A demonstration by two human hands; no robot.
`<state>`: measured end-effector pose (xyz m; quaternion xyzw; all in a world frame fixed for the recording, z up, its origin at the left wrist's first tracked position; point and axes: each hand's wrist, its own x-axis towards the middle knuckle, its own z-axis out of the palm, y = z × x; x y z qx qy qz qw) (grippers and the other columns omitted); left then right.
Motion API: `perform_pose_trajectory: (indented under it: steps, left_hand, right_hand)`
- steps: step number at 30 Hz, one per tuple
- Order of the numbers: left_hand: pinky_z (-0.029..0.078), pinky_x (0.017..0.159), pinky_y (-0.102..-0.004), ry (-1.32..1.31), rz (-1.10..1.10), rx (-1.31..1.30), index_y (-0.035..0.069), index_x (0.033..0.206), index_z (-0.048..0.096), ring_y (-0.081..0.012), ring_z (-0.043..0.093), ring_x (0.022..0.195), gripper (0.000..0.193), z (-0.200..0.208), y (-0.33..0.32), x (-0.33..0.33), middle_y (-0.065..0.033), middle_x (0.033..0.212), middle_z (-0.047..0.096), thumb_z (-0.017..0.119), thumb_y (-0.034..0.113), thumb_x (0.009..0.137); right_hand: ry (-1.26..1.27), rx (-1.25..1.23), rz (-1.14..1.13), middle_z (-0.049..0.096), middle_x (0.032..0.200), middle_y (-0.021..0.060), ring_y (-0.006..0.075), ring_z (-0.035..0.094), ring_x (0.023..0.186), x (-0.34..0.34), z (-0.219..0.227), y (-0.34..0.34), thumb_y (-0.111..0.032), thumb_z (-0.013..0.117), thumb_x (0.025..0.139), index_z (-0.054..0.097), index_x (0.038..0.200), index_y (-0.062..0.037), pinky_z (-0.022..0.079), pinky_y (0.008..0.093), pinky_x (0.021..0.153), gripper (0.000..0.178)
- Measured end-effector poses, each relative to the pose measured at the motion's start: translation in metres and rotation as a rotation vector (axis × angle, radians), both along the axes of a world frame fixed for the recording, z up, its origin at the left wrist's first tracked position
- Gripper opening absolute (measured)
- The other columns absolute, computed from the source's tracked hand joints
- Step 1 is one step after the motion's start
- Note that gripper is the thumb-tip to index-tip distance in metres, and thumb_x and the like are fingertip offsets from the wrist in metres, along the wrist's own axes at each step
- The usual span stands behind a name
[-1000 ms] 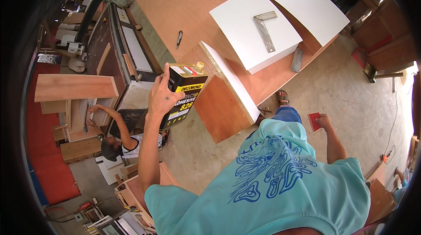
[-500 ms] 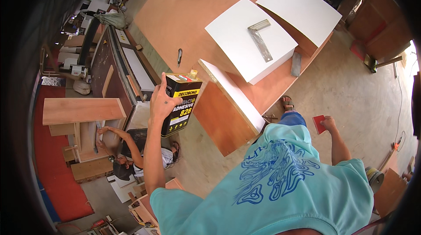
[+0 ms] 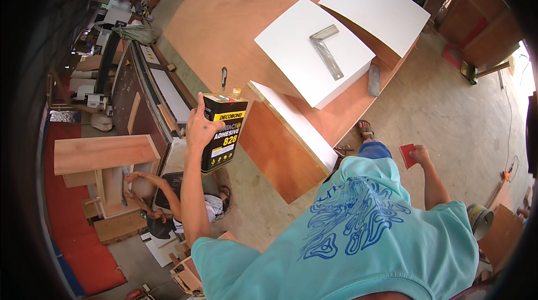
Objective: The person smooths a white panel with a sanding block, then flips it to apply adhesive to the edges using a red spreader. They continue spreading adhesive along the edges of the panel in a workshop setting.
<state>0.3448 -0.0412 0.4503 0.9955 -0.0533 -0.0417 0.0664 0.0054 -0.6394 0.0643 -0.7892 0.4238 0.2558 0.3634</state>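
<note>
A black and yellow rectangular glue can (image 3: 227,146) is held up in my left hand (image 3: 200,129). My thumb lies across its front face, while the other fingers are partly hidden behind it. The can stands nearly upright, with a cap on its top. My right hand (image 3: 419,155), out to the right above the floor, grips a flat red spreader-like plate (image 3: 407,156). Just right of the can, a panel (image 3: 280,157) with a brown face and a white edge leans at the table's near side. A utility knife (image 3: 224,78) lies on the table beyond the can.
The wooden worktable (image 3: 224,14) carries a white box-like piece (image 3: 291,48) with a metal try square (image 3: 326,53) on it, a second white panel (image 3: 375,11) and a grey block (image 3: 374,80). At left, a co-worker (image 3: 165,224) crouches by a wooden cabinet (image 3: 106,154).
The whole view shifts slightly left. My left hand still holds the can, and my right hand still holds the red plate. The co-worker's head sits a little lower in the picture.
</note>
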Motion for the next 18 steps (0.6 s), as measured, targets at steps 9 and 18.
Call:
perform_pose_trajectory:
  steps: [9, 18]
  left_hand:
    - [0.047, 0.091, -0.0404, 0.0, 0.033, -0.01, 0.011, 0.15, 0.026, -0.035, 0.059, 0.104, 0.105, 0.009, -0.009, -0.029, -0.0204, 0.114, 0.057, 0.077, 0.023, 0.059]
    - [0.047, 0.092, -0.0405, -0.013, -0.022, -0.09, 0.012, 0.15, 0.027, -0.0373, 0.058, 0.106, 0.103, 0.014, -0.015, -0.085, -0.0209, 0.116, 0.056, 0.078, 0.02, 0.061]
  right_hand:
    - [-0.03, -0.019, 0.109, 0.071, 0.093, 0.0136, 0.0278, 0.068, 0.091, 0.006, -0.013, -0.013, -0.02, 0.073, 0.071, 0.071, 0.102, -0.006, 0.053, 0.0382, 0.082, 0.034]
    - [-0.089, -0.035, 0.181, 0.071, 0.093, 0.0151, 0.0259, 0.068, 0.088, 0.02, -0.009, -0.008, -0.019, 0.073, 0.071, 0.07, 0.104, -0.0032, 0.053, 0.0375, 0.08, 0.037]
